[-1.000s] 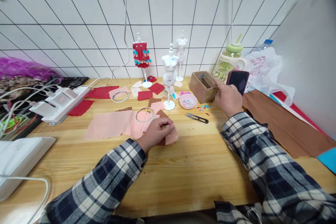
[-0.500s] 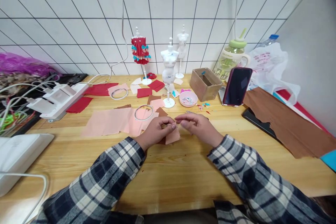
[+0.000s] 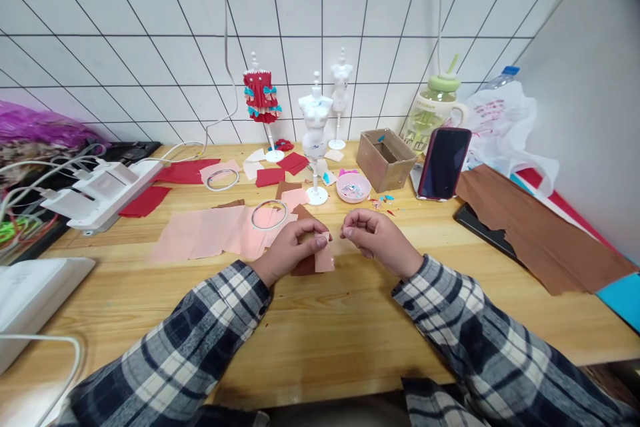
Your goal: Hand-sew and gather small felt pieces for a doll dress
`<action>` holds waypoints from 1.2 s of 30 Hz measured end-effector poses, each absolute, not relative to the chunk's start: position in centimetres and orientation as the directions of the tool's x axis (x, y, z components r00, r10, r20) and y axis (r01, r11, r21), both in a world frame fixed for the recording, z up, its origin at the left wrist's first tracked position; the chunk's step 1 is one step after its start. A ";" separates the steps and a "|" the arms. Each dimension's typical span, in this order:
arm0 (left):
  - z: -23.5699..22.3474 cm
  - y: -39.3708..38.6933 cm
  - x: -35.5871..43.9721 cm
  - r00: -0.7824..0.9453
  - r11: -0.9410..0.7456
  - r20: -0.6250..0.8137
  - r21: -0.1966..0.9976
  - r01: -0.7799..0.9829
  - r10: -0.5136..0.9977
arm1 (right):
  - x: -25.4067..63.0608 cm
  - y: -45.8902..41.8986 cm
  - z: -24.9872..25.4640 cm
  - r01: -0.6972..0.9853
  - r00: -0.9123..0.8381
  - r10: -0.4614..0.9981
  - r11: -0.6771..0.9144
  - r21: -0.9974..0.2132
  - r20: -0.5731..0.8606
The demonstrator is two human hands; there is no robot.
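Note:
A small pink fabric piece (image 3: 325, 259) is pinched between the thumb and fingers of my left hand (image 3: 291, 245). Behind and below it, a brown fabric scrap (image 3: 303, 267) shows, partly covered by that hand. A short gap to the right, my right hand (image 3: 381, 240) is closed in a pinch; whatever is between its fingertips is too small to make out. Pink fabric sheets (image 3: 200, 233) lie left of my hands, with a metal embroidery hoop (image 3: 269, 215) resting on them. Beyond my hands stands a bare white mini dress form (image 3: 316, 123).
A dress form in a red ruffled dress (image 3: 261, 97) and another bare dress form (image 3: 341, 90) stand at the back. A pink bowl of beads (image 3: 353, 197), a cardboard box (image 3: 386, 170) and a propped phone (image 3: 445, 163) are right of centre. A power strip (image 3: 107, 203) lies left.
My right hand has moved away from the pink fabric, widening the gap between my hands. The fabric in my left hand now hangs more upright. The view has shifted slightly.

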State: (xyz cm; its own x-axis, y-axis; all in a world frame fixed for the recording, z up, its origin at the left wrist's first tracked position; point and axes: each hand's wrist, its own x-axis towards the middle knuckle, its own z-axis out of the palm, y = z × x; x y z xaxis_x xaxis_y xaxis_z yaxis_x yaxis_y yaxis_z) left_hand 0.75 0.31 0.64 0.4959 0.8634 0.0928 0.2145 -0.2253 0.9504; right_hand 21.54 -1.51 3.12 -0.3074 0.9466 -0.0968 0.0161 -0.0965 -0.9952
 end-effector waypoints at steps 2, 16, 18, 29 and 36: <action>0.5 0.3 0.8 0.478 -0.238 0.093 0.938 0.252 0.873 | 21.6 -1.5 3.1 0.029 -0.341 0.930 -0.135 -0.990 -0.136; 0.8 -0.1 1.3 0.517 -0.299 0.074 0.882 0.366 0.853 | 21.3 -1.3 1.7 0.287 -0.290 0.952 -0.016 -0.958 -0.103; 0.6 0.1 1.2 0.490 -0.296 0.092 0.886 0.358 0.867 | 21.5 -1.1 1.8 0.279 -0.254 0.963 -0.010 -0.960 -0.084; 0.1 2.0 -1.0 0.252 -0.107 0.106 0.994 -0.010 0.962 | 23.5 0.0 1.6 0.115 -0.213 0.950 -0.206 -0.972 -0.227; -0.1 2.9 -1.2 0.426 -0.380 0.120 0.703 0.601 0.897 | 23.5 0.4 0.7 0.618 -0.234 0.921 0.387 -0.684 0.310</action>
